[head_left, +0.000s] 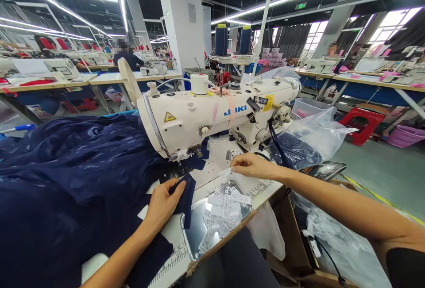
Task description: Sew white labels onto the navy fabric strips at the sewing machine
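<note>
Presently, left hand (164, 200) pinches navy cloth (189, 193), right hand (250, 165) a white strip (226, 172); the fabric heap (76, 159) at nine o'clock, if it slid, could drag the cloth askew.

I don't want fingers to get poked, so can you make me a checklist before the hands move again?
1. Left hand holding the navy cloth: ok, pinched.
2. Right hand holding the small white piece: ok, at the fingertips.
3. Left fingers well away from the presser foot: not ok, I'd say; they look close.
4. Labels neatly stacked in the metal tray: not ok, jumbled.
5. Presser foot raised: cannot tell, too small.
</note>
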`<control>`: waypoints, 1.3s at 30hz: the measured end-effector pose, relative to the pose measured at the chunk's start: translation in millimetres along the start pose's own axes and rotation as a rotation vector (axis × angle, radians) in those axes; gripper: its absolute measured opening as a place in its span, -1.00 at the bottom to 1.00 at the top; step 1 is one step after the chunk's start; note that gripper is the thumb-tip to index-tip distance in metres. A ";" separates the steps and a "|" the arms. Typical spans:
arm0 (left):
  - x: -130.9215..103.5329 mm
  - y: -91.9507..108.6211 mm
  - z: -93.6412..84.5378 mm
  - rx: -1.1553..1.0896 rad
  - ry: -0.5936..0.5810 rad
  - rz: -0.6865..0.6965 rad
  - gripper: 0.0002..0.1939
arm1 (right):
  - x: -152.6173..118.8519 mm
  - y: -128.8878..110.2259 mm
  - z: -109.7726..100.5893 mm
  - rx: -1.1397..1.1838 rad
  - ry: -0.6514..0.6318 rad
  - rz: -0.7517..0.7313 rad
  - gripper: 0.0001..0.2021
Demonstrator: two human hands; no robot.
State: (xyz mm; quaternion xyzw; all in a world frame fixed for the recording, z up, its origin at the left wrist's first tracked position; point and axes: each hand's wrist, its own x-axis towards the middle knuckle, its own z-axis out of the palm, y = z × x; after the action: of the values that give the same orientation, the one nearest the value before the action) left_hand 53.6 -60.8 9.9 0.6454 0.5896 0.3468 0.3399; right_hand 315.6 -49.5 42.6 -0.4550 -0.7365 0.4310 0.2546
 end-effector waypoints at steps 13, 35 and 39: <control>0.4 -4.3 0.9 -0.051 -0.010 -0.018 -0.64 | 35.6 17.2 24.7 0.434 0.080 0.123 -0.72; -9.5 16.7 -13.5 -0.321 -0.134 -0.073 -0.59 | 62.8 -37.8 87.1 0.047 0.083 -0.304 -0.90; -9.7 15.5 -15.9 -0.346 -0.111 -0.080 -0.62 | 69.4 -37.5 90.6 0.032 0.082 -0.283 -0.90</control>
State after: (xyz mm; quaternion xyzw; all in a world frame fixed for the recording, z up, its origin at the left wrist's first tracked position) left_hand 47.6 -71.1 31.0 0.5715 0.5265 0.3931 0.4916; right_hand 197.5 -32.3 28.6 -0.3596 -0.7753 0.3837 0.3498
